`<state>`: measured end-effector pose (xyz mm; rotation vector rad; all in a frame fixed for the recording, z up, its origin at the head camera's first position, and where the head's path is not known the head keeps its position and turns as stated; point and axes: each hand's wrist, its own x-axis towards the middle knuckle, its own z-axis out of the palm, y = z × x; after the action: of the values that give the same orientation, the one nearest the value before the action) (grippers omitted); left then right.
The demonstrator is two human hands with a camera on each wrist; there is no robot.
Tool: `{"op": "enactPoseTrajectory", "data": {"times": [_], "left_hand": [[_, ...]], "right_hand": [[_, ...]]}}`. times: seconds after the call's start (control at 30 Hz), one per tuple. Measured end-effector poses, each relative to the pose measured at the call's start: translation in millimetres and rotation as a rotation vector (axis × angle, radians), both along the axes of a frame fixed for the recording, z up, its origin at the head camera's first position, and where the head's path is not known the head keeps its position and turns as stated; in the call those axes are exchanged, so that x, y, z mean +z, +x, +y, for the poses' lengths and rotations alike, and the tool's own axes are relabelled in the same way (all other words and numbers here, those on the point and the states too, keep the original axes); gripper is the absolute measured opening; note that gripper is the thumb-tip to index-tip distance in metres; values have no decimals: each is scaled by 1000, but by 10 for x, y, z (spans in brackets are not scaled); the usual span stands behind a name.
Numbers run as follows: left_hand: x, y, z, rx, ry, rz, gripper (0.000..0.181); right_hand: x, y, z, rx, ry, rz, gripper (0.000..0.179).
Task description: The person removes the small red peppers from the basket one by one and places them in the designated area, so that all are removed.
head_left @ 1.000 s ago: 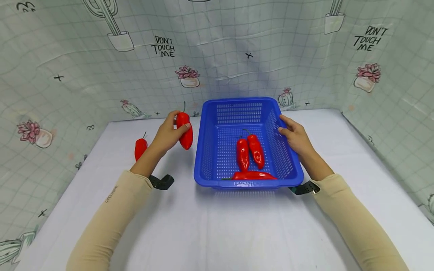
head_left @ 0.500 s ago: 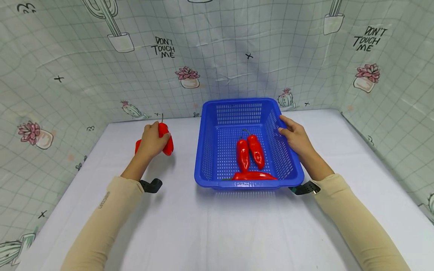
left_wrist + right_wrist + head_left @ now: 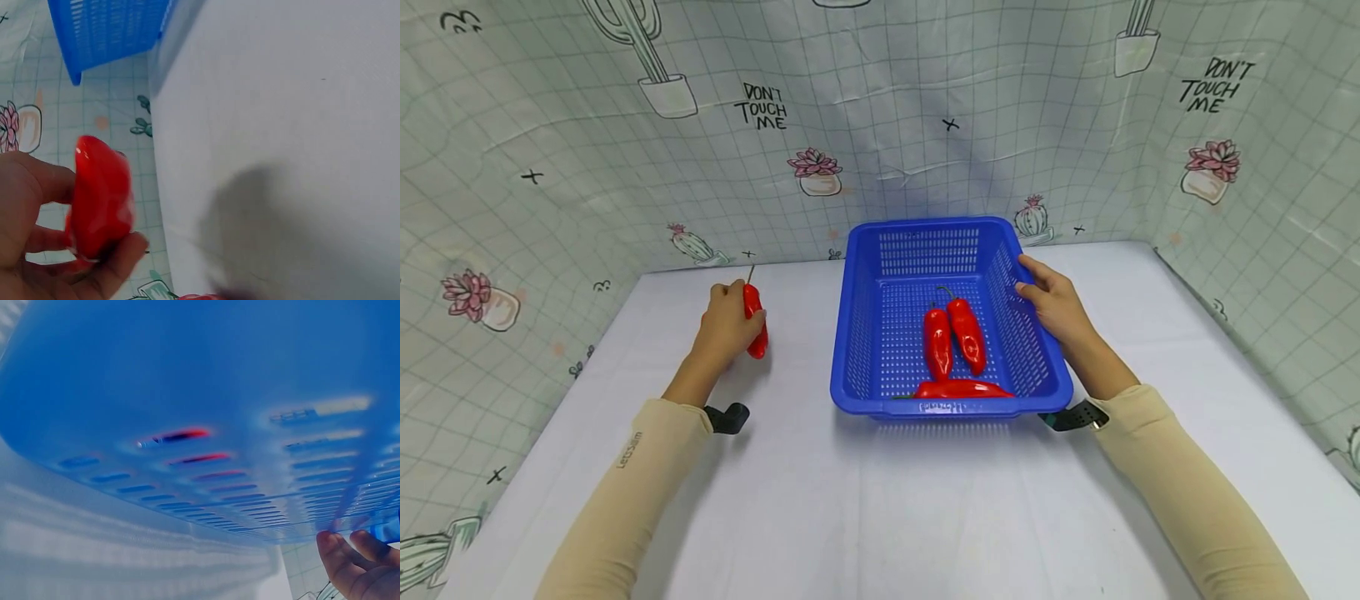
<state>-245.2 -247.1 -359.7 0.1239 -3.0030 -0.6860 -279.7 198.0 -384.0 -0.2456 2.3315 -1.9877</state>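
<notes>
My left hand pinches a red chili pepper between thumb and fingers, its thin stem pointing up, over the left part of the table. In the left wrist view that pepper is seen close, above the table. A sliver of another red thing shows at that view's bottom edge, mostly cut off. My right hand grips the right rim of a blue plastic basket. Inside the basket, two red peppers lie side by side, and another pepper lies crosswise along the near wall.
A white cloth covers the table. Behind and at both sides hangs a grid-patterned curtain with cactus drawings. The basket's slotted side wall fills much of the right wrist view.
My left hand has moved left and slightly nearer with its pepper, away from the basket. The pepper lying at the left is now hidden behind that hand. My right hand and the basket stay put.
</notes>
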Motion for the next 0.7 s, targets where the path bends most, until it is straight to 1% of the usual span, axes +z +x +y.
{"op": "enactPoseTrajectory", "data": {"times": [0.13, 0.27, 0.4, 0.53, 0.7], "left_hand": [[-45, 7, -20, 17, 0, -1, 64], [-89, 9, -48, 24, -21, 7, 62], [-125, 4, -71, 18, -48, 20, 58], [-163, -11, -100, 2, -94, 29, 54], [-187, -7, -130, -5, -129, 36, 51]], "right_hand": [[-4, -1, -1, -6, 3, 5, 57], [-5, 3, -1, -19, 23, 13, 57], [-6, 5, 4, -21, 28, 6, 57], [-11, 1, 6, -18, 22, 0, 57], [-18, -4, 13, -27, 30, 4, 57]]}}
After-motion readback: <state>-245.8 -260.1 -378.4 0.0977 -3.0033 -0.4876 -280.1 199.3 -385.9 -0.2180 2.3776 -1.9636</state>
